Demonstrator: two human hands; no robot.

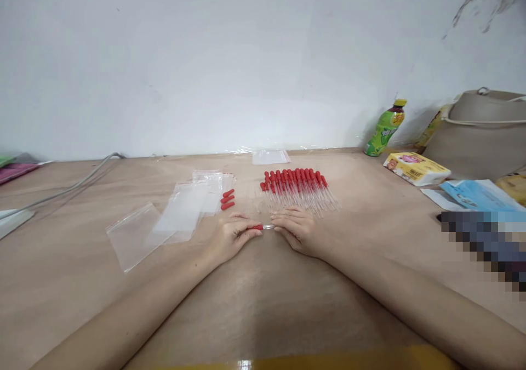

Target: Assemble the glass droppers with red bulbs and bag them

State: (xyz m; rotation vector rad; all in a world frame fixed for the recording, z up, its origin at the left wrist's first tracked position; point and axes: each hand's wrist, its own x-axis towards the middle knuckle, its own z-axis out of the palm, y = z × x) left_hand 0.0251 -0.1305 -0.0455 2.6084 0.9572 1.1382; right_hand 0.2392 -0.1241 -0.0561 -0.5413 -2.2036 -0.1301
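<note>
My left hand (238, 236) pinches a red rubber bulb (257, 227) between thumb and fingers. A clear glass tube (268, 227) joins the bulb on its right, and my right hand (295, 228) has its thumb and fingers closed on the tube's other end. Beyond my left hand lie several loose red bulbs (228, 199). Behind my right hand, many droppers with red bulbs (296, 179) lie side by side, their clear tubes pointing toward me. Clear zip bags (181, 208) overlap on the table to the left, one of them (137, 237) lying nearest to me.
Against the wall is another clear bag (270, 157). At the right stand a green bottle (386, 129), a yellow tissue pack (416, 168) and a beige bag (480, 134), with a blue packet (482, 194) and a pixelated dark object (485, 241) nearer. A grey cable (82, 181) crosses the left side.
</note>
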